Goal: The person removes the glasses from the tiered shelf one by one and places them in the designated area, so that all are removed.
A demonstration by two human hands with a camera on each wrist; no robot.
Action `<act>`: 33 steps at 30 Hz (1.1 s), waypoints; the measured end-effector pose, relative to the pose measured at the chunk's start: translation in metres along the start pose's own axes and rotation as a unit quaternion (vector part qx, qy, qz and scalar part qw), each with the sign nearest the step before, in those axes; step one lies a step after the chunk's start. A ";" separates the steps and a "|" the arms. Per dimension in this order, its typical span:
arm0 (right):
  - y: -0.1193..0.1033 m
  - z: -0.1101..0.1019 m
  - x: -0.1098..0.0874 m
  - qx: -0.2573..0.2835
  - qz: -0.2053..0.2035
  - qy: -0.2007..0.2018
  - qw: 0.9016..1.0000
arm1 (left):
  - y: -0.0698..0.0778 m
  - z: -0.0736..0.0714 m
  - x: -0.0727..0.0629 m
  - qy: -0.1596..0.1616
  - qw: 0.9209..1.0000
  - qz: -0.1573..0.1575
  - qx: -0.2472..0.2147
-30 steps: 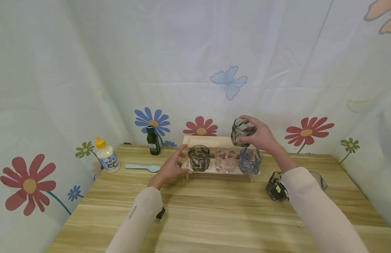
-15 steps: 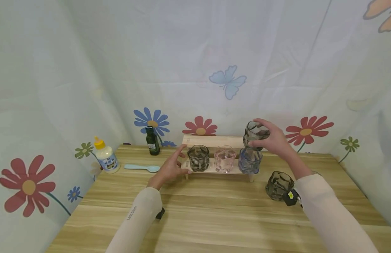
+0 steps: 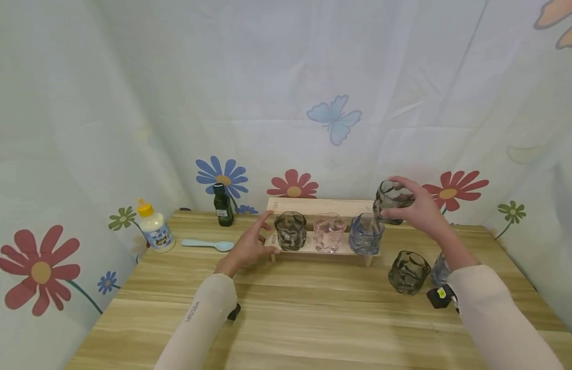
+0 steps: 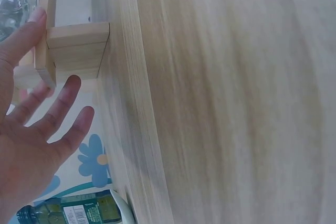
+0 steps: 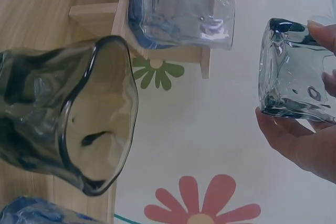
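Observation:
My right hand (image 3: pixel 420 208) grips a smoky grey glass (image 3: pixel 388 203) by thumb and fingers, holding it raised beside the right end of a two-step wooden rack (image 3: pixel 320 207). In the right wrist view that glass (image 5: pixel 289 72) looks see-through, with no contents visible. On the rack's lower step stand a grey glass (image 3: pixel 291 231), a pink glass (image 3: pixel 329 233) and a blue glass (image 3: pixel 366 235). At the rack's left end rests my left hand (image 3: pixel 251 244), thumb by the lower step and index finger by the upper one. Its other fingers (image 4: pixel 63 100) extend loosely in the left wrist view.
Another grey glass (image 3: pixel 408 272) stands on the table right of the rack, with a blue glass (image 3: pixel 439 270) partly behind my right forearm. Leftward are a dark green bottle (image 3: pixel 223 205), a light blue spoon (image 3: pixel 207 244) and a yellow-capped bottle (image 3: pixel 157 231). A flowered curtain (image 3: pixel 249 103) hangs behind.
My right hand has carried the grey glass rightward and slightly down, from over the rack's upper step to beside its right end. The left hand has stayed at the rack.

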State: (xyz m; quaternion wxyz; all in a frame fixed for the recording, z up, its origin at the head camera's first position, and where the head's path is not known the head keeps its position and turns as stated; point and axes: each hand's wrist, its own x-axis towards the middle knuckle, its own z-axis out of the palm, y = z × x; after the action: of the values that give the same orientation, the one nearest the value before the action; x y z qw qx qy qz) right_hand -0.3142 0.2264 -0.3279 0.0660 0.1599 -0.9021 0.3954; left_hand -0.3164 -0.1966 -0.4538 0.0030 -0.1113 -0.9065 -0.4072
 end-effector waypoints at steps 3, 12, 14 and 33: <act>0.003 -0.005 -0.005 -0.001 0.006 0.004 1.000 | 0.000 0.000 0.000 -0.002 1.000 -0.002 -0.001; 0.017 -0.019 -0.018 0.002 0.014 0.020 1.000 | -0.002 0.001 -0.001 -0.004 1.000 -0.001 -0.005; 0.021 -0.022 -0.021 0.002 0.013 0.025 1.000 | -0.002 0.001 -0.001 -0.005 1.000 -0.001 -0.005; 0.055 -0.060 -0.050 -0.015 0.067 0.085 0.994 | -0.002 0.000 0.002 -0.005 1.000 -0.002 -0.004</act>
State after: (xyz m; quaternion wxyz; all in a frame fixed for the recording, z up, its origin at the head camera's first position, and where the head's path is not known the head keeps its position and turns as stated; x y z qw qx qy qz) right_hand -0.2864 0.3172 -0.3379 0.1183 0.0642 -0.9077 0.3974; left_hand -0.3187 -0.1978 -0.4550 -0.0021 -0.1117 -0.9052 -0.4100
